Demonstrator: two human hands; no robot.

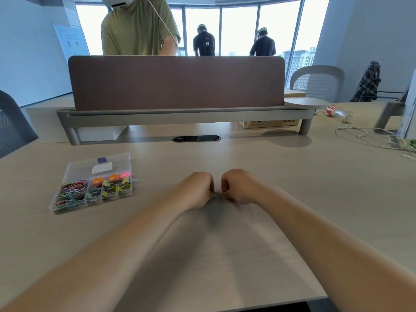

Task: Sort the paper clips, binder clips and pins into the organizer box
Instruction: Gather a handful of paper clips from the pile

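Desk, centre: L hand fingers curled, pinching a small silver clip. R hand just at its 3 o'clock, fingers curled too, tips by the clip; blurred, can't tell if it grips. Box at hands' 9 o'clock, well apart: paper clips in L compartment, binder clips & round pins to the R. Divider at 12, bottle at 2.

Head-worn view, forward-down, close over desk
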